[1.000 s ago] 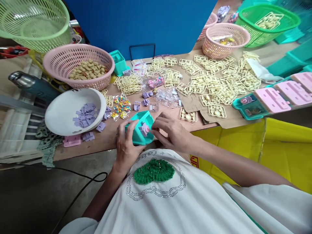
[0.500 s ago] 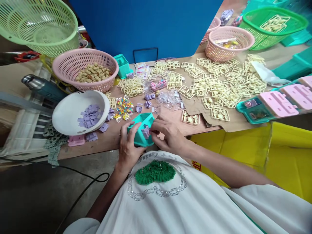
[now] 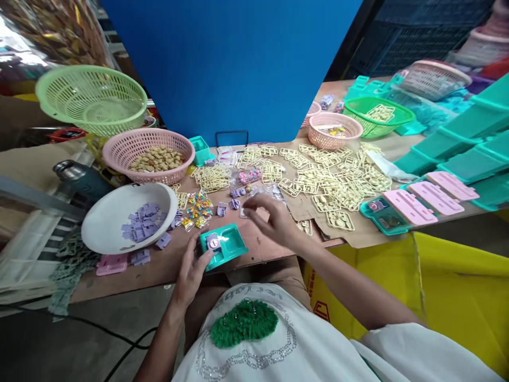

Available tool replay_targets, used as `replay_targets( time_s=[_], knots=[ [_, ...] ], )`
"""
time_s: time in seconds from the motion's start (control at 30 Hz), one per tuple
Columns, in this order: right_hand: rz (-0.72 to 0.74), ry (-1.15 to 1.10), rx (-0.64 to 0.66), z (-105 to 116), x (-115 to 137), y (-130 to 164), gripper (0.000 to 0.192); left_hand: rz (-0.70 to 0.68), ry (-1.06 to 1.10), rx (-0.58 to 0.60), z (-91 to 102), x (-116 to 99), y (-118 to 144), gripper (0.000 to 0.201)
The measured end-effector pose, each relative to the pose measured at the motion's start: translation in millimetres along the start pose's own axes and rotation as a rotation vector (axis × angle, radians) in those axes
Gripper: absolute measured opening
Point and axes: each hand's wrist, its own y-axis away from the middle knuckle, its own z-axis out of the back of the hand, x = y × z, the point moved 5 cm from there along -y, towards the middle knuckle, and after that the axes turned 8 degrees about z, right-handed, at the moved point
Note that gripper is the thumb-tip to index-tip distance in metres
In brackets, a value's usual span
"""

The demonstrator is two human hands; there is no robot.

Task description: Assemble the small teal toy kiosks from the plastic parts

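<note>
My left hand [image 3: 193, 268] grips a teal plastic tray [image 3: 225, 245] by its near left corner, low over the table's front edge. A small purple-and-pink piece [image 3: 213, 243] sits in the tray's left end. My right hand [image 3: 271, 217] hovers beyond the tray, fingers spread and curled down over clear plastic pieces [image 3: 267, 194]; I cannot tell whether it touches one. Small purple parts [image 3: 234, 193] and colourful packets [image 3: 198, 206] lie just left of that hand.
A white bowl [image 3: 107, 233] of purple pieces and a pink basket [image 3: 131, 149] of beige bits stand at left. Cream plastic frames [image 3: 338, 183] cover the table's middle. Pink lids on teal trays [image 3: 409, 208] lie right. Baskets stand at the back. A yellow bin [image 3: 461, 286] is below.
My right hand left the teal tray and reached forward to the clear pieces. The left hand lowered the tray flat, with the purple piece seated in it. The camera tilted upward.
</note>
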Motion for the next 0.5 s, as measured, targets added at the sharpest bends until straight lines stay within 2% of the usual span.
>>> replay_targets(
  time_s=[0.1, 0.23, 0.37, 0.5],
  knots=[
    [-0.114, 0.037, -0.015, 14, -40, -21, 0.013, 0.013, -0.003, -0.091, -2.5, 6, -6, 0.064],
    [-0.155, 0.078, 0.054, 9, -71, -56, 0.018, -0.068, -0.024, -0.14, -13.4, 17, -11, 0.063],
    [-0.062, 0.11, 0.11, -19, -75, -105, 0.024, -0.354, -0.186, -0.191, -23.6, 22, -8, 0.069],
    [0.072, 0.231, 0.27, -71, -60, -172, 0.028, -0.558, -0.343, -0.281, -28.0, 18, -10, 0.059]
  ],
)
